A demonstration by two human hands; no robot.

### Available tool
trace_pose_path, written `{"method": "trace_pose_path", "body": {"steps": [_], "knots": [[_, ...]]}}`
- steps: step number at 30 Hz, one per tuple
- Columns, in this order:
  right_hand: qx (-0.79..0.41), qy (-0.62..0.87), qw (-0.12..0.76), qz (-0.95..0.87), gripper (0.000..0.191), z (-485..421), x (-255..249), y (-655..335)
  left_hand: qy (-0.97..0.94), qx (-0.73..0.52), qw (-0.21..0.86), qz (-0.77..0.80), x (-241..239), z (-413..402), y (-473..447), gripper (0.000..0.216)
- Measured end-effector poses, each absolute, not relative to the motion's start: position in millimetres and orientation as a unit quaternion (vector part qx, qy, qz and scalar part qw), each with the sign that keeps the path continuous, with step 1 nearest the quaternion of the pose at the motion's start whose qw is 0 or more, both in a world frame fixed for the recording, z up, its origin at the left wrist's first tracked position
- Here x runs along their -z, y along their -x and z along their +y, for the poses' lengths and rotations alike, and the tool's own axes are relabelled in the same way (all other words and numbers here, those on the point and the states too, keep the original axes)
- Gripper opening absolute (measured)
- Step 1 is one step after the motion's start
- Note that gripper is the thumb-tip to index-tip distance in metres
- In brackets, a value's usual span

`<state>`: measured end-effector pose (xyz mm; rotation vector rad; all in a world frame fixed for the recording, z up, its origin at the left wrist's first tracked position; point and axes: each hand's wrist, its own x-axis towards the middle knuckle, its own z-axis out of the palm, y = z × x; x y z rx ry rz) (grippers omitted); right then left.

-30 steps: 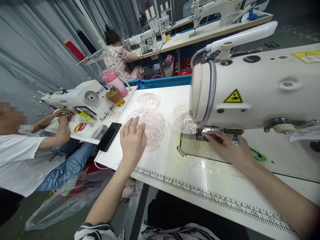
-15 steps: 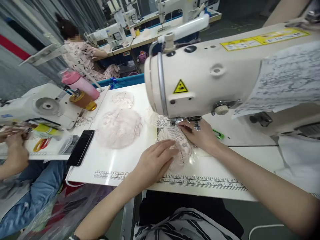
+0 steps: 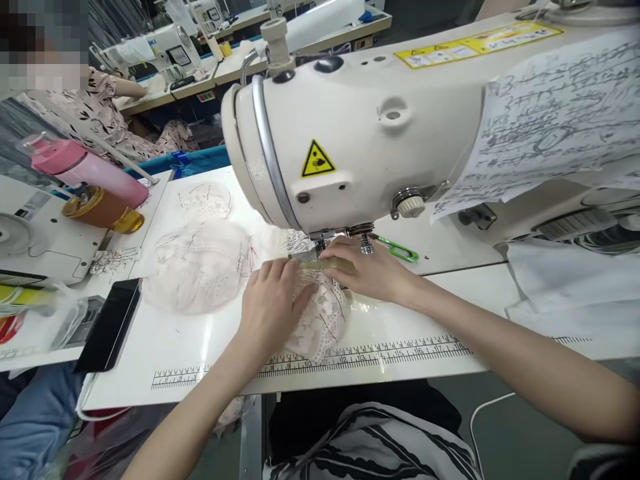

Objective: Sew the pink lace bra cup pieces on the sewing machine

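Observation:
A pale pink lace piece [image 3: 323,320] lies below the needle area of a white sewing machine [image 3: 360,140], its upper edge near the presser foot [image 3: 320,245]. My left hand [image 3: 270,300] rests palm down on its left side, fingers stretched out and thumb apart over the lace. Close beside the presser foot, my right hand [image 3: 370,267] has curled fingers pinching at the lace's upper edge; the fingertips are partly hidden. A yellowish strip [image 3: 315,265] shows between my hands; I cannot tell what it is. More white lace [image 3: 297,241] emerges behind the foot.
Other lace pieces [image 3: 200,267] lie left on the white table, near a black phone [image 3: 110,327]. Green thread snips [image 3: 400,250] lie behind my right hand. A printed ruler [image 3: 365,357] runs along the front edge. A pink bottle [image 3: 90,170] and a seated person [image 3: 110,120] are at left.
The view has shifted right and closer. My left hand has moved up nearer the presser foot, and my right hand has turned with its fingers over the lace's upper edge.

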<state>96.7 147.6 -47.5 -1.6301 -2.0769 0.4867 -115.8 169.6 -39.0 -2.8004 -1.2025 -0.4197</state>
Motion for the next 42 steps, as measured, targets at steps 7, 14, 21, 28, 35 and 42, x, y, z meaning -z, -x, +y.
{"method": "trace_pose_path", "body": {"steps": [7, 14, 21, 28, 35, 42], "knots": [[-0.406, 0.53, 0.255, -0.699, 0.048, 146, 28, -103, 0.856, 0.154, -0.289, -0.401, 31, 186, 103, 0.007], [-0.528, 0.561, 0.287, -0.569, 0.03, 149, 30, -105, 0.803, 0.137, -0.318, -0.484, 32, 198, 113, 0.014], [-0.128, 0.607, 0.177, -0.764, 0.026, 149, 36, -102, 0.837, 0.089, -0.213, -0.495, 28, 206, 105, 0.019], [0.125, 0.444, 0.187, -0.867, 0.039, 141, 56, -104, 0.93, 0.156, 0.087, -0.321, 31, 178, 98, 0.022], [0.131, 0.488, 0.144, -0.851, 0.045, 140, 66, -110, 0.955, 0.132, 0.086, -0.252, 64, 176, 102, 0.044], [0.09, 0.532, 0.098, -0.836, 0.05, 136, 69, -105, 0.948, 0.14, 0.035, -0.284, 65, 197, 100, 0.043]]}}
